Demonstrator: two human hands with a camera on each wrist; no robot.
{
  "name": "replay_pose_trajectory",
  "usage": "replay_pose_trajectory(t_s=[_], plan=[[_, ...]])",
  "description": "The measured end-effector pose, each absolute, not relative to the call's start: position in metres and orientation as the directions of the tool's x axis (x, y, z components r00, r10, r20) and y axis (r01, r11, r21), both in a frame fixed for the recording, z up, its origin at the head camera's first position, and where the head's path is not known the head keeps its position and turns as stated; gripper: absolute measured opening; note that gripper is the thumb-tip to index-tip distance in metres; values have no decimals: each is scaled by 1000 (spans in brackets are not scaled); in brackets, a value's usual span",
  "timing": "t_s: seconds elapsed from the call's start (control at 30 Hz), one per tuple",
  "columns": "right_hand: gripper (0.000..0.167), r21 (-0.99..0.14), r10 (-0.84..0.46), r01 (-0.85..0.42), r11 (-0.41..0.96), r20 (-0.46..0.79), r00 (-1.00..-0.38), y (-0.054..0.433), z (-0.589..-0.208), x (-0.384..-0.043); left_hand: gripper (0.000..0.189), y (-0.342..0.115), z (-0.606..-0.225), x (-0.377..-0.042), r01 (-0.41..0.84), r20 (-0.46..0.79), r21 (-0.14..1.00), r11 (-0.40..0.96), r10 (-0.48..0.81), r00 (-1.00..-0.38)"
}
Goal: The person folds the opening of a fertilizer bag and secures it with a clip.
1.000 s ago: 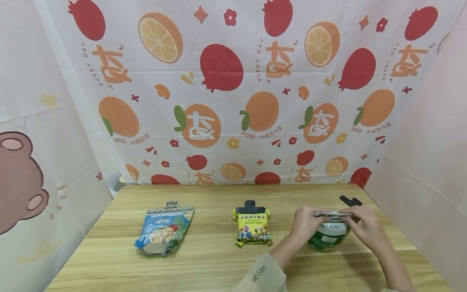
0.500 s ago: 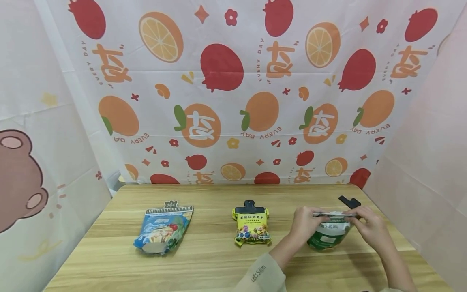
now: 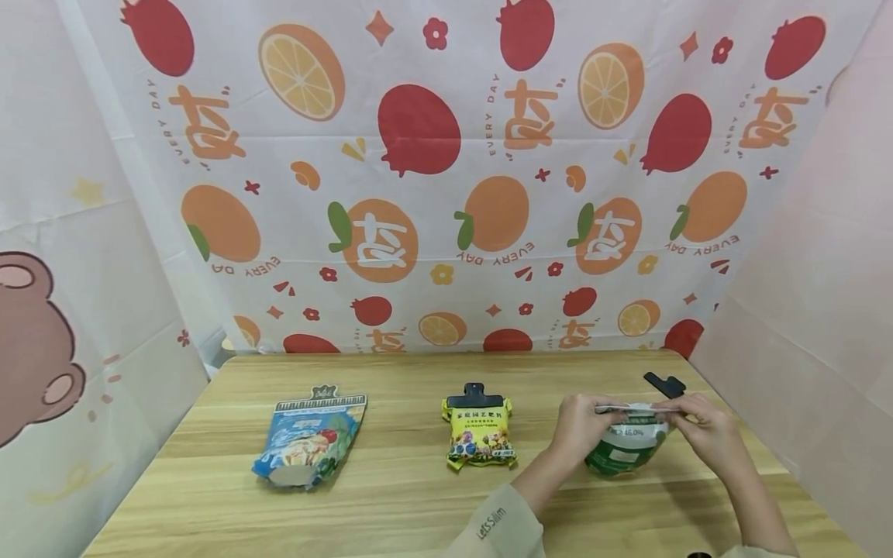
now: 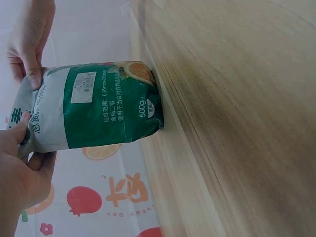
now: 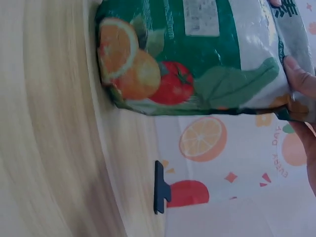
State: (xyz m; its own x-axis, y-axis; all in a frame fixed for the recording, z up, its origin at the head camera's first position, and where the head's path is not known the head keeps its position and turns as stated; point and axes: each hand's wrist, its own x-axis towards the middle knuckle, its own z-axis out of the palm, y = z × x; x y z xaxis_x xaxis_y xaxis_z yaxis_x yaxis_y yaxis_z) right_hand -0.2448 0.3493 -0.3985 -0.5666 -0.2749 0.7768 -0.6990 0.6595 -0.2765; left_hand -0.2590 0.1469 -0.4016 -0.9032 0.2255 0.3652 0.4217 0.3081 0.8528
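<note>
A green and white bag [image 3: 623, 451] marked 500g stands on the table at the right, its printed fruit showing in the right wrist view. My left hand [image 3: 580, 428] pinches the left end of its top edge, thumb on the near face. At the right end of that edge my right hand [image 3: 706, 431] pinches too. The top of the bag looks folded over between them; the fingers behind it are partly hidden. Just beyond the right hand a black bag clip [image 3: 665, 384] lies loose on the table, also visible as a dark clip [image 5: 159, 187] in the right wrist view.
A yellow bag [image 3: 481, 435] with a black clip [image 3: 475, 397] across its top lies mid-table. Farther left lies a blue bag [image 3: 305, 445] with a patterned clip [image 3: 323, 398]. A fruit-print cloth [image 3: 432, 310] hangs behind the wooden table [image 3: 391, 504].
My right hand has shifted slightly along the top edge of the green bag, and more of the bag's white band shows. Both hands keep their hold. The view has swung slightly.
</note>
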Motion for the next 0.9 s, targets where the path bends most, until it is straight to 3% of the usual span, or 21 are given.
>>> replay_pose_trajectory(t_s=[0.13,0.23,0.33,0.43,0.53,0.67,0.83,0.9], plan=[[35,-383,-219,-627,678,709,-671,355,-399,-242,8,146,-403,-261,446,388,837,317,229,-893],[32,-436,-181,-583,686,674,-716,357,-400,-242,8,146,-403,-261,467,409,822,327,232,-882],[32,-428,-178,-599,677,695,-697,358,-402,-244,8,145,-403,-261,465,409,822,329,228,-884],[35,-410,-185,-665,624,750,-635,357,-405,-246,7,145,-403,-261,450,395,832,324,223,-891],[27,-394,-213,-776,493,810,-547,364,-416,-255,8,146,-403,-260,434,379,842,321,220,-899],[21,-371,-233,-816,444,832,-504,366,-417,-257,8,146,-403,-259,418,366,852,316,212,-906],[34,-368,-221,-728,579,788,-574,359,-405,-247,8,146,-403,-258,389,341,873,295,202,-918],[34,-401,-190,-661,634,747,-637,357,-402,-243,8,146,-403,-257,385,336,876,291,204,-919]])
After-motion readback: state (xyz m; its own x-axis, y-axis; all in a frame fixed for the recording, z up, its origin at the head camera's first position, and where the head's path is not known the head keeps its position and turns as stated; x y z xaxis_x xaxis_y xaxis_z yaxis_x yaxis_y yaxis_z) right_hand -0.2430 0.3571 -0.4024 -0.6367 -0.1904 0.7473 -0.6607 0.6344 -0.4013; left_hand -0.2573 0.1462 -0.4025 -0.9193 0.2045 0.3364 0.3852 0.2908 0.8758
